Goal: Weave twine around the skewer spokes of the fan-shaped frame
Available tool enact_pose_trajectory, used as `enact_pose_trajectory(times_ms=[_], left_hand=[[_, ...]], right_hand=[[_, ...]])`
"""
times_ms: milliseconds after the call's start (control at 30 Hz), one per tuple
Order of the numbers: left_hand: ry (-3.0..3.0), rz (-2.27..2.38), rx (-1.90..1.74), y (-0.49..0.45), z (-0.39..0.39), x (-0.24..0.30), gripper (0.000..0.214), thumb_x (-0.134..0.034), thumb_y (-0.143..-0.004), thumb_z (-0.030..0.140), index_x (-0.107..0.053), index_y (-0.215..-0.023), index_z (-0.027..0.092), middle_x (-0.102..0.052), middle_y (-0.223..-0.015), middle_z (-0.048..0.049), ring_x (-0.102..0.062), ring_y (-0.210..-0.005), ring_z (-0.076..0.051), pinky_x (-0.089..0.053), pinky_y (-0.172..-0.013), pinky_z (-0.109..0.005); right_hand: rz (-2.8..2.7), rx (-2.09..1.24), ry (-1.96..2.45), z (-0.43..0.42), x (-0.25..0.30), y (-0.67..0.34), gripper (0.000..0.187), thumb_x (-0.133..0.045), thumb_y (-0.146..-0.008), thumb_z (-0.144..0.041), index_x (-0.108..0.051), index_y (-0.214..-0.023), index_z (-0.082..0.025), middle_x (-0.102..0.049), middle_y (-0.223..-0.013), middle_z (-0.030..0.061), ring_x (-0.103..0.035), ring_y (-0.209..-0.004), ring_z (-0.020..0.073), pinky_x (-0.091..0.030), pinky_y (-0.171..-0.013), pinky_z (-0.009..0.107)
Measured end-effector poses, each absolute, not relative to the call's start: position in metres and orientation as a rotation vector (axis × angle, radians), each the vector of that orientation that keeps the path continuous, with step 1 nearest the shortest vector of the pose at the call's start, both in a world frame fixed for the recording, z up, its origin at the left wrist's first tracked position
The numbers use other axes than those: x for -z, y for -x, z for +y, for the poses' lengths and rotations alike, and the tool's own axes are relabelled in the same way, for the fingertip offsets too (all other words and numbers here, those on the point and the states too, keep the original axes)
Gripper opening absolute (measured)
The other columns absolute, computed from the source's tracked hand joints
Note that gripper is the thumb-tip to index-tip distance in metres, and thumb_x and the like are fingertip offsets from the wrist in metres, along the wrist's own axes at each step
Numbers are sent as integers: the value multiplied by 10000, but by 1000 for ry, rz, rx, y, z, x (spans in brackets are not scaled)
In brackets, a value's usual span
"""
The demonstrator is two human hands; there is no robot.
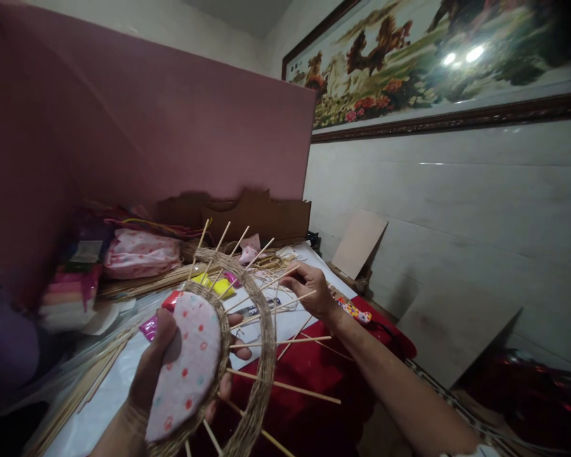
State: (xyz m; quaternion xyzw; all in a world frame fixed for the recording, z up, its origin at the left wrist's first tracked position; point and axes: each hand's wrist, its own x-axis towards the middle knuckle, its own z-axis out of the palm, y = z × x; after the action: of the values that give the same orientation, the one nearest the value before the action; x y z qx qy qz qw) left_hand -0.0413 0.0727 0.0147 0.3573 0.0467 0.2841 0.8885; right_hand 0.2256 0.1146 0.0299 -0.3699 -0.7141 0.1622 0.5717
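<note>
My left hand (157, 355) grips a half-round piece (195, 362) covered in white cloth with small red prints, thumb on the front and fingertips showing behind. Brown twine (223, 317) edges its curve. Thin wooden sticks (285, 384) fan out from that edge and cross a wider curved band of twine (265, 343), with a gap between band and cloth. My right hand (309, 289) is closed in a pinch at the outer end of one upper stick (266, 285). Whether a twine strand is also between those fingers cannot be made out.
Behind the work lie yellow packets (223, 285), a cutter-like tool (257, 308) and a bundle of sticks (137, 282). A wrapped printed cloth pack (143, 254) sits back left. Red cloth (314, 374) covers the table's right part. Boards (359, 241) lean on the tiled wall.
</note>
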Motion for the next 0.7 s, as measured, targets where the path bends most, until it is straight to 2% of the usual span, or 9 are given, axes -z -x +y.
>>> enact_pose_trajectory(times_ms=[100,333,467,600,700], left_hand=[[-720,122,-523,43,74,-16,746,-415,-749,691,-547,-1247,151,-631,-1135,-200,-669,-860,-324,-561,-676,-401],[-743,104,-589,40,74,-16,703,-427,-764,661,-557,-1232,152,-633,-1122,-205,-683,-765,-293,-571,-587,-374],[-717,202,-606,39,72,-19,649,-506,-740,626,-595,-1175,153,-662,-1063,-178,-682,-736,-309,-571,-556,-376],[-713,249,-606,39,69,-23,666,-525,-727,624,-608,-1159,124,-663,-1056,-206,-684,-723,-314,-569,-556,-377],[-723,261,-596,40,69,-22,648,-491,-759,613,-611,-1149,110,-657,-1070,-216,-682,-725,-332,-565,-553,-408]], right_hand=[[-1716,-326,903,118,-37,-236,301,-593,-804,-454,-589,-698,-173,-551,-639,1,-488,-589,119,-382,-557,234],[-1578,-133,970,109,-46,-253,304,-588,-804,-467,-548,-697,-185,-493,-604,-23,-408,-530,107,-325,-506,230],[-1526,-100,998,107,-45,-251,331,-586,-792,-505,-536,-689,-195,-487,-595,-19,-405,-528,115,-317,-500,240],[-1542,-154,996,112,-46,-249,342,-592,-782,-514,-541,-686,-190,-459,-580,-25,-384,-531,112,-298,-501,243],[-1579,-398,943,119,-52,-247,356,-631,-743,-513,-529,-662,-182,-425,-564,-42,-355,-519,97,-280,-492,234]])
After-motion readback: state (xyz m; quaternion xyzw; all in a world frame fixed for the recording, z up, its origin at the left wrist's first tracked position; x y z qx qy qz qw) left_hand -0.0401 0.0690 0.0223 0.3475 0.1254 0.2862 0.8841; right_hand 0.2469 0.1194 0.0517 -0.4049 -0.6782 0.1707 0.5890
